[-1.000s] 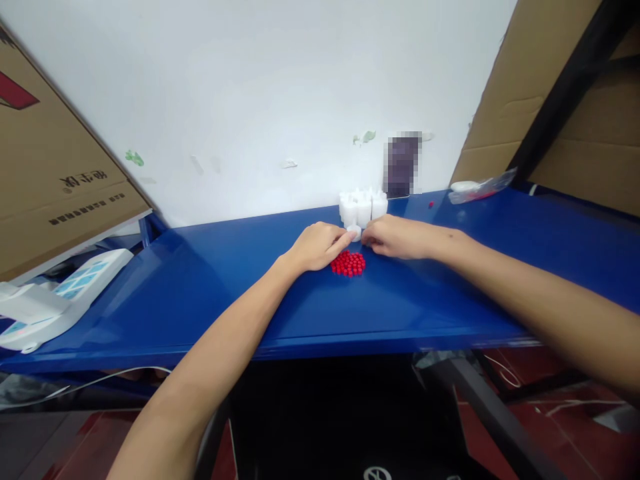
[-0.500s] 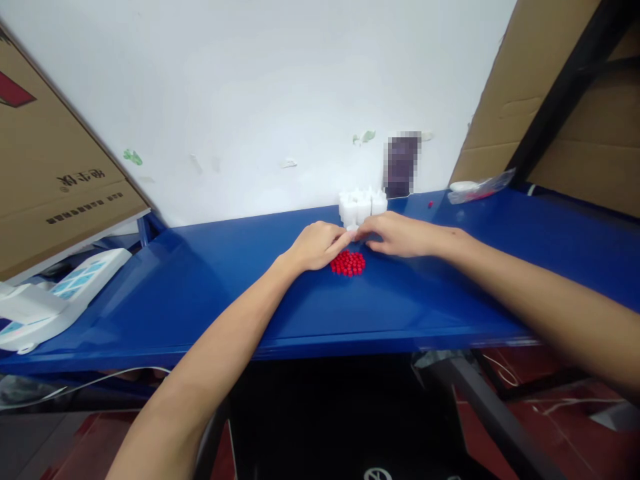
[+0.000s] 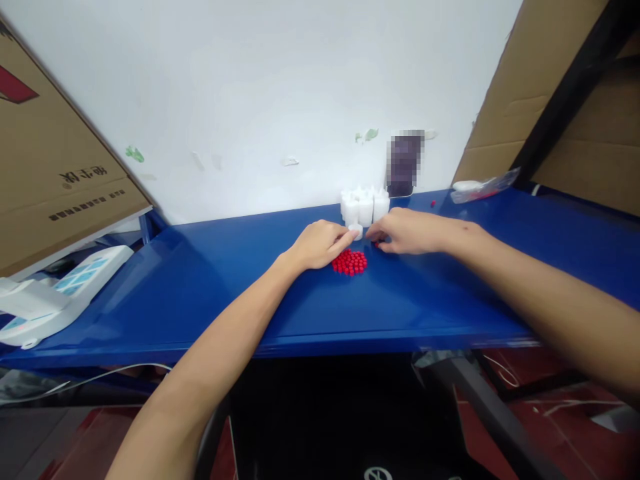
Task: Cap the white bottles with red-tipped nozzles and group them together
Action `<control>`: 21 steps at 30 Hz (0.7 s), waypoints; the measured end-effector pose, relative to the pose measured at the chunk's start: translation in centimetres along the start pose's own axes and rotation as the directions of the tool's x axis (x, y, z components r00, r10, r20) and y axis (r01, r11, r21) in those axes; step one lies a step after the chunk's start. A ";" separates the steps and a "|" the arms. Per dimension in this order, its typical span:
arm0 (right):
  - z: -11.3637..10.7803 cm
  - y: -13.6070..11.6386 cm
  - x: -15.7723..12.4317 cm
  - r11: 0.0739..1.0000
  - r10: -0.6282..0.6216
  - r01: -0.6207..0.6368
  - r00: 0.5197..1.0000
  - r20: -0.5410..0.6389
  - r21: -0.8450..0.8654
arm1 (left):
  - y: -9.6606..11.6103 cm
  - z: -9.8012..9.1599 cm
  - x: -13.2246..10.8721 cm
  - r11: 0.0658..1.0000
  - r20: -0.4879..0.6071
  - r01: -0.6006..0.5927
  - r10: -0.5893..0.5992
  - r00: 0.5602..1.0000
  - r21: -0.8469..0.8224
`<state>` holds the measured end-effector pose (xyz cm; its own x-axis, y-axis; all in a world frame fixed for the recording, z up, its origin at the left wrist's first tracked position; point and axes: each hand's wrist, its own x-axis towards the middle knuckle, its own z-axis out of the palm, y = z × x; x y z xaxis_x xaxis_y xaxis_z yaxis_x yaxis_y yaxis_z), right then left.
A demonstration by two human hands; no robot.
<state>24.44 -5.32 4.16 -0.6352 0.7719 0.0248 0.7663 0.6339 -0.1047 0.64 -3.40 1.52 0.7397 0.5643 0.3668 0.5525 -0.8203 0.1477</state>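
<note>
A small white bottle (image 3: 355, 231) is under the fingers of my left hand (image 3: 320, 244), which is closed on it at the middle of the blue table. Just to the right, my right hand (image 3: 400, 231) is held low with its fingers pinched. A bit of a small red cap (image 3: 377, 245) shows at that hand's thumb and fingertips. Between the hands and nearer to me lies a pile of small red caps (image 3: 350, 263). Behind the hands, several white bottles with narrow tips (image 3: 365, 205) stand close together.
The blue table (image 3: 210, 287) meets a white wall board (image 3: 240, 120). A phone-like dark object (image 3: 404, 167), blurred out, leans there. One red piece (image 3: 433, 203) and a clear plastic bag (image 3: 485, 188) lie at the back right. A white device (image 3: 75, 287) sits at the left, beside a cardboard box (image 3: 55, 153).
My right hand has drawn slightly right, away from the bottle in my left hand, and a red cap now shows at its fingertips. The left hand has hardly moved.
</note>
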 end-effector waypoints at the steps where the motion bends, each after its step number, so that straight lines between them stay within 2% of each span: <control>1: 0.0 0.0 0.0 1.000 -0.002 0.002 1.000 0.004 -0.011 | 0.0 0.0 0.0 1.000 0.001 -0.001 0.001 1.000 0.000; 6: 0.5 -0.1 0.3 0.998 -0.025 0.023 0.999 -0.034 -0.061 | 0.0 0.1 0.1 1.000 0.004 0.002 -0.002 1.000 0.006; 16: 1.6 -0.9 1.1 0.986 -0.136 0.145 0.985 -0.110 0.078 | -0.2 0.1 0.0 0.999 0.002 0.000 0.000 1.000 0.038; 21: 2.1 -0.9 1.2 0.976 -0.137 0.160 0.979 -0.151 0.150 | 0.0 0.1 0.0 0.999 0.002 -0.001 0.001 1.000 0.037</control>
<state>22.84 -5.08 2.21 -0.7123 0.6759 0.1889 0.6316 0.7348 -0.2473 0.66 -3.35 1.46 0.7409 0.5634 0.3655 0.5653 -0.8170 0.1135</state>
